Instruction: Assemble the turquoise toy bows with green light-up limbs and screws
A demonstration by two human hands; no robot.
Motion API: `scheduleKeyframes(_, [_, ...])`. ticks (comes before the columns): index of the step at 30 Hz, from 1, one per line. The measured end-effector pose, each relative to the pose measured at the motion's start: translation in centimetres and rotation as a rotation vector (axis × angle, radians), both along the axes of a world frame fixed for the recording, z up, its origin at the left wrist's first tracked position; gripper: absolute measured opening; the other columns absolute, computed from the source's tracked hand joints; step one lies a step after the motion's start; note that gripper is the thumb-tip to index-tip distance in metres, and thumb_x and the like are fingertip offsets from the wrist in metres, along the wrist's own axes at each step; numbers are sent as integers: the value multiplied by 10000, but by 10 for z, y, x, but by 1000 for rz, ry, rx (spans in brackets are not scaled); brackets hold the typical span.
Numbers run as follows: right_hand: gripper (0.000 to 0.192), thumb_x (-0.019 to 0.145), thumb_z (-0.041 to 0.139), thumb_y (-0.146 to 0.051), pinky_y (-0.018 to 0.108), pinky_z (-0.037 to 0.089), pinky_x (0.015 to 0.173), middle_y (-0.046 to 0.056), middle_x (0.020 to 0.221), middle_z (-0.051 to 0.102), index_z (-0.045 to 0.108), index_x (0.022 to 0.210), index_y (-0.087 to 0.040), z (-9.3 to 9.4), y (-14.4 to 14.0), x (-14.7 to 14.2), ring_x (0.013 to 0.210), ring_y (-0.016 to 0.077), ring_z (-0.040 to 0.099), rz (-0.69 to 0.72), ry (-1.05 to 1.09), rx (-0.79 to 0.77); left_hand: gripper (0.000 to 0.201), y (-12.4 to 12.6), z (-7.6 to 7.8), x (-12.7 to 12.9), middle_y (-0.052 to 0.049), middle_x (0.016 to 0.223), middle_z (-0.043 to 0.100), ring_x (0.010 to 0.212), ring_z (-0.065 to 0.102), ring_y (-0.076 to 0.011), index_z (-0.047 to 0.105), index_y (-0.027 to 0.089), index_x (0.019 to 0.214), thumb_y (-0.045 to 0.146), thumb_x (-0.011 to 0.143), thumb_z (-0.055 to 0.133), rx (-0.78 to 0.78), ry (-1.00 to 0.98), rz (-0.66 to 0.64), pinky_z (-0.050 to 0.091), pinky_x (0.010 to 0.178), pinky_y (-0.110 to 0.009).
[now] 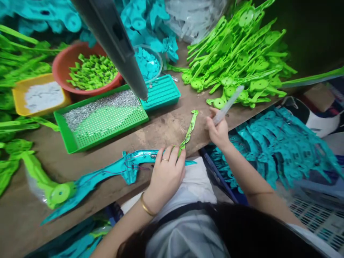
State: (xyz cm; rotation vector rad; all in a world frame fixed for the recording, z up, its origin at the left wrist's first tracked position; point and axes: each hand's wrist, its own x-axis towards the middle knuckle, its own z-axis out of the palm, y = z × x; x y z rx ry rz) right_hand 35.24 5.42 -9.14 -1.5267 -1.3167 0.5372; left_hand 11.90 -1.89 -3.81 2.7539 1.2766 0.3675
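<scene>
My left hand (169,168) lies over the right end of a long curved blue plastic part (104,167) at the table's front edge, fingers bent down onto it. Thin dark wires run along that part, and its pointed tip sticks out past my fingers. A slim green plastic piece (190,130) reaches up and right from under my fingertips; its lower end is hidden. To the right, my right hand (219,129) is closed around a translucent whitish plastic strip (229,104), tilted up to the right, above the table and apart from the green piece.
Green parts (242,64) are heaped at back right. A green tray (107,120) of small metal pieces, a red bowl (59,68), a yellow dish (20,95) and a teal tray (163,95) stand behind. A grey tool (115,39) hangs overhead. Blue parts (271,147) fill a crate at right.
</scene>
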Motion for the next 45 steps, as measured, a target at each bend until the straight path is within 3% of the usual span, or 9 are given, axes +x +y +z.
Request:
scheduleKeyframes(3, [452, 843, 559, -562, 308, 528, 578, -3, 764, 608, 473, 1161, -252, 8, -10, 7, 626, 163, 622, -81, 157, -96, 394, -2, -14, 7, -178, 1191, 629, 1124, 545, -315, 637, 74, 1151, 354, 897, 525, 27, -15, 81, 415, 1000, -457])
scheduleKeyframes(5, [390, 843, 554, -578, 264, 505, 515, -20, 703, 627, 493, 1051, -253, 16, -20, 5, 560, 144, 615, -57, 325, -194, 463, -2, -22, 7, -195, 1181, 629, 1111, 550, -328, 636, 51, 1141, 426, 888, 537, 35, -16, 105, 423, 985, -460])
scheduleKeyframes(8, [334, 831, 591, -554, 228, 505, 547, -14, 713, 665, 558, 902, -229, 26, -32, -6, 597, 120, 619, 22, 448, -342, 554, -1, -28, 6, -205, 1177, 631, 1099, 556, -336, 625, 36, 1150, 506, 869, 542, 34, -12, 105, 428, 973, -461])
scheduleKeyframes(11, [340, 748, 703, -523, 207, 500, 568, -22, 719, 667, 613, 872, -220, 30, -38, -16, 624, 103, 608, 83, 577, -426, 637, 0, -30, 5, -205, 1193, 629, 1112, 555, -339, 618, 35, 1158, 584, 848, 528, 14, -18, 99, 424, 983, -459])
scheduleKeyframes(16, [421, 588, 838, -448, 235, 558, 576, -26, 701, 670, 580, 797, -190, 28, -40, -27, 603, 106, 638, 116, 859, -657, 684, 0, -31, 3, -216, 1277, 593, 1179, 542, -344, 611, 44, 1168, 619, 799, 577, -27, -23, 91, 397, 1034, -459])
scheduleKeyframes(29, [458, 608, 817, -458, 221, 591, 538, -47, 721, 677, 515, 840, -204, 23, -44, -52, 618, 105, 667, 22, 781, -656, 672, -4, -41, 1, -225, 1322, 566, 1243, 530, -326, 569, 29, 1221, 584, 844, 535, -20, -78, 79, 351, 1109, -487])
scheduleKeyframes(36, [485, 670, 741, -550, 208, 483, 364, -62, 533, 633, 467, 878, -207, 27, -47, -48, 375, 121, 584, 70, 551, -777, 665, -4, -44, 2, -225, 1316, 571, 1253, 526, -323, 567, 27, 1211, 588, 858, 511, -15, -105, 95, 358, 1109, -490])
scheduleKeyframes(45, [476, 683, 720, -559, 201, 450, 345, -57, 526, 650, 437, 858, -218, 26, -52, -50, 336, 121, 565, 29, 535, -770, 634, -4, -42, 3, -222, 1330, 562, 1261, 520, -323, 576, 41, 1211, 572, 874, 498, -60, -97, 96, 370, 1105, -497])
